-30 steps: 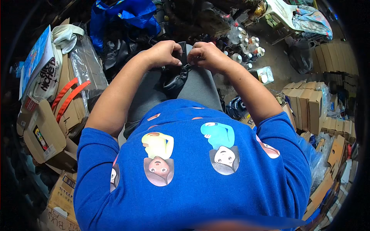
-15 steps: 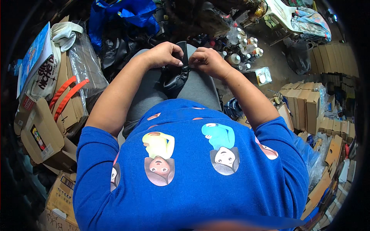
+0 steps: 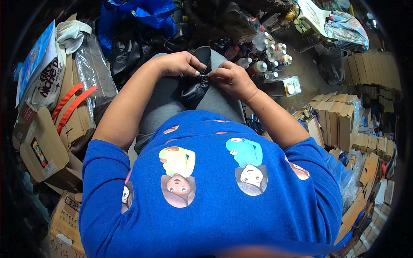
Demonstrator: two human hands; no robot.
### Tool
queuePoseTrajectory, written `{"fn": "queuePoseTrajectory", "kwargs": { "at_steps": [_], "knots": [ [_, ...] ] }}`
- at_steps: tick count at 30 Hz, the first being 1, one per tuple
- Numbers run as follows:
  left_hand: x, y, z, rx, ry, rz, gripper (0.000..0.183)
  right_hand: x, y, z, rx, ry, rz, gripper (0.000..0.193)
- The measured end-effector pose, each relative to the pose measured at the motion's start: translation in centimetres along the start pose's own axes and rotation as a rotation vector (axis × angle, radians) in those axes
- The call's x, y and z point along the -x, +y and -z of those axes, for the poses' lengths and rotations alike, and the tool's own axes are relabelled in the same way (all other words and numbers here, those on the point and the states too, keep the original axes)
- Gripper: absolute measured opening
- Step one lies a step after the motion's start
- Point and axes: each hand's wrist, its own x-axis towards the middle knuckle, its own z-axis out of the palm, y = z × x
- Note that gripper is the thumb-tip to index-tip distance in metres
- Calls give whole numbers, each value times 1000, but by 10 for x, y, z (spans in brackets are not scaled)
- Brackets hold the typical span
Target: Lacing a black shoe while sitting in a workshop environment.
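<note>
Black leather made up the lace-up shoe (image 3: 195, 91), which lay on the person's lap between the thighs, its toe toward the body and its opening pointing away. At its throat ran a thin dark lace (image 3: 202, 76). The left hand (image 3: 183, 63) came in from one side, thumb and forefinger pinched together at the lace; the right hand (image 3: 234, 79) met it from the other, its fingertips closed on the lace too, the remaining fingers curled inward. Just how the strands crossed was too small to tell.

Grey trousers (image 3: 161, 101) spread beneath the shoe, and a blue T-shirt (image 3: 206, 210) printed with cartoon figures filled the foreground. Beyond the left forearm sat other black shoes (image 3: 124, 55), with a shiny blue bag (image 3: 150, 19) behind them. Past the right hand, capped plastic bottles (image 3: 260, 66) crowded the floor; farther off stood a white plastic chair (image 3: 312, 15) draped with a patterned cloth (image 3: 346, 29). Folded cardboard boxes (image 3: 331, 116) were stacked at the far right, while two orange-red straps (image 3: 77, 105) lay over cardboard at the far left.
</note>
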Motion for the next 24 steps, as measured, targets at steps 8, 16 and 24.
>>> {"fn": "queuePoseTrajectory", "kwargs": {
  "at_steps": [8,16,24],
  "knots": [
    [-2,-3,-1,-18,-69,-29,44,-8,-16,9,220,-71,67,17],
    [2,20,1,-188,-15,-20,38,-41,-49,22,656,-399,150,16],
    [-12,17,-2,-312,282,-54,36,-37,-31,1,469,-246,-23,16]
  ]
}}
